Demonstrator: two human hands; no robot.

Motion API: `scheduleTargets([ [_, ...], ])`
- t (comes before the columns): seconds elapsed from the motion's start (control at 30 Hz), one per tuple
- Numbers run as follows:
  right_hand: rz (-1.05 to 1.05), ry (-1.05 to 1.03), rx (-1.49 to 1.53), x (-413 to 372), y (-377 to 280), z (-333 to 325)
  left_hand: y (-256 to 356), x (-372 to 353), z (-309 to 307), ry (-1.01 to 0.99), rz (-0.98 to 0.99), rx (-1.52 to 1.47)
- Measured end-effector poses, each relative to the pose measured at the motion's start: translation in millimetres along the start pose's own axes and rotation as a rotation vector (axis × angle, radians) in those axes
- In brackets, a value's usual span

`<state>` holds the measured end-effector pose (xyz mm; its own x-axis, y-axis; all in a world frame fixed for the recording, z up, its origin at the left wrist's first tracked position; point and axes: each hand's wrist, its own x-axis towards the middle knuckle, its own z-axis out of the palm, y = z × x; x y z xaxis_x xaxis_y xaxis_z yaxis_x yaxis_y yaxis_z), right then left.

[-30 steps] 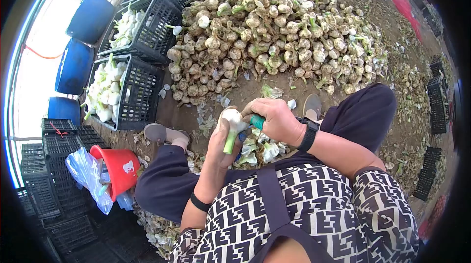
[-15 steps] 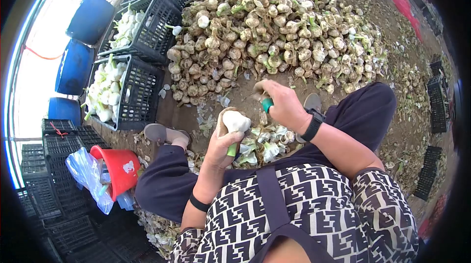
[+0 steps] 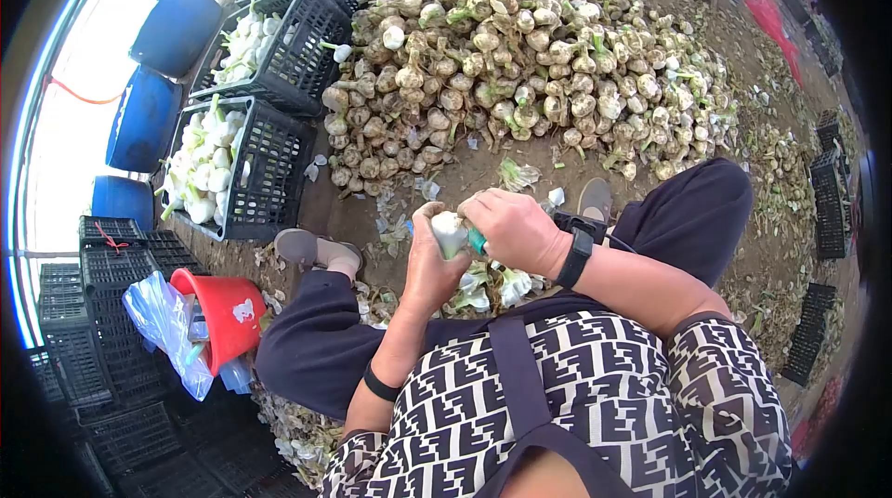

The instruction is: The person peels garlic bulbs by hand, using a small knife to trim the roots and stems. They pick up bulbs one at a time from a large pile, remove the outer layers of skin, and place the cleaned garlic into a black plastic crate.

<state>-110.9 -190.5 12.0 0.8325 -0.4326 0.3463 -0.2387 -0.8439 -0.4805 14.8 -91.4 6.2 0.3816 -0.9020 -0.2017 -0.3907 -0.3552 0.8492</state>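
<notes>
My left hand (image 3: pixel 429 264) is wrapped around a white garlic bulb (image 3: pixel 449 230) in front of my body. Against the bulb's right side, my right hand (image 3: pixel 514 230) is closed, its fingertips pinching at the bulb's upper edge. A green band (image 3: pixel 477 240) shows on a digit of the right hand. Beneath the hands lie pale garlic skins and leaves (image 3: pixel 513 286). Beyond them rises a large heap of dirty, unpeeled garlic bulbs (image 3: pixel 502 61). The palm side of the right hand is hidden.
Black crates (image 3: pixel 269 168) of cleaned white garlic (image 3: pixel 200 163) stand at the left, near blue barrels (image 3: pixel 144 122). A red bucket (image 3: pixel 232 317) with a plastic bag (image 3: pixel 167 331) sits by my left knee. Stacked black crates (image 3: pixel 70 312) lie further left; more crates (image 3: pixel 827 205) stand far right.
My right hand has come down and left from above the skins onto the garlic bulb. A loose leafy skin piece now shows above the hands. My left hand still holds the bulb.
</notes>
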Motion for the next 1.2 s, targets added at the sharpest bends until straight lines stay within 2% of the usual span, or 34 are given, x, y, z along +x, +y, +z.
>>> scheduleTargets([
  [0.13,0.063,0.017,0.064,4.7,3.5,-0.7,3.1,2.2,-3.1,0.014,-0.012,-0.029],
  [0.2,0.07,0.038,0.049,6.8,12.5,1.6,9.2,1.4,-5.7,0.017,0.12,0.01],
  [0.27,0.317,-0.055,-0.057,5.5,35.2,7.5,4.3,0.0,-3.2,-0.029,0.176,-0.087],
  [0.37,0.361,-0.145,-0.15,-9.1,55.8,8.8,2.7,0.0,-0.5,-0.092,0.223,-0.242],
  [0.4,0.342,-0.165,0.028,-14.5,58.2,6.7,3.9,1.1,-0.1,-0.078,0.185,-0.373],
  [0.43,0.338,-0.169,0.026,-14.5,55.9,1.9,4.9,2.0,0.5,-0.06,0.145,-0.505],
  [0.5,0.347,-0.357,0.133,-12.6,51.1,-2.7,0.3,3.4,1.5,-0.018,0.155,-0.476],
  [0.53,0.36,-0.319,0.27,-14.2,46.9,-2.8,-0.9,4.6,2.3,0.019,0.158,-0.366],
  [0.57,0.259,-0.19,0.307,-15.1,42.6,1.1,-2.1,6.0,3.0,0.057,0.16,-0.255],
  [0.6,0.286,-0.065,0.381,-16.3,33.1,2.2,-4.4,6.8,4.0,0.106,0.245,-0.065],
  [0.63,0.304,0.064,0.452,-13.5,21.5,0.3,0.3,4.4,0.9,0.071,0.153,0.001],
  [0.7,0.335,0.053,0.599,-2.3,3.7,-10.2,-16.4,6.0,5.5,0.09,0.223,0.217],
  [0.77,0.294,0.005,0.588,0.1,7.3,1.5,-19.8,7.6,8.7,0.128,0.359,0.275],
  [0.83,0.501,-0.013,0.68,4.2,16.1,10.1,-15.2,6.0,5.5,0.102,0.321,0.143],
  [0.9,0.63,0.018,0.648,1.1,34.0,25.3,3.0,1.9,3.5,0.089,0.294,-0.241],
  [0.93,0.731,-0.036,0.832,-8.5,53.3,42.3,-4.8,6.6,6.1,0.095,0.287,-0.337],
  [0.97,0.808,-0.076,1.144,-9.3,53.5,41.1,-7.4,8.0,4.4,0.108,0.306,-0.34],
  [1.03,0.933,-0.141,1.418,-13.3,38.8,34.3,-12.4,7.9,2.4,0.067,0.114,-0.194],
  [1.1,0.996,-0.22,1.822,-8.7,25.5,27.9,-13.6,6.6,5.6,-0.008,0.089,-0.314],
  [1.13,1.063,-0.232,1.789,-9.7,28.3,37.7,-15.6,6.8,6.9,-0.037,0.099,-0.346],
  [1.17,1.204,-0.196,1.833,-7.9,32.5,48.4,-18.1,7.2,7.3,-0.069,0.107,-0.375],
  [1.2,1.277,-0.248,1.938,-6.1,40.8,52.8,-22.3,10.4,10.5,-0.034,0.052,-0.504],
])
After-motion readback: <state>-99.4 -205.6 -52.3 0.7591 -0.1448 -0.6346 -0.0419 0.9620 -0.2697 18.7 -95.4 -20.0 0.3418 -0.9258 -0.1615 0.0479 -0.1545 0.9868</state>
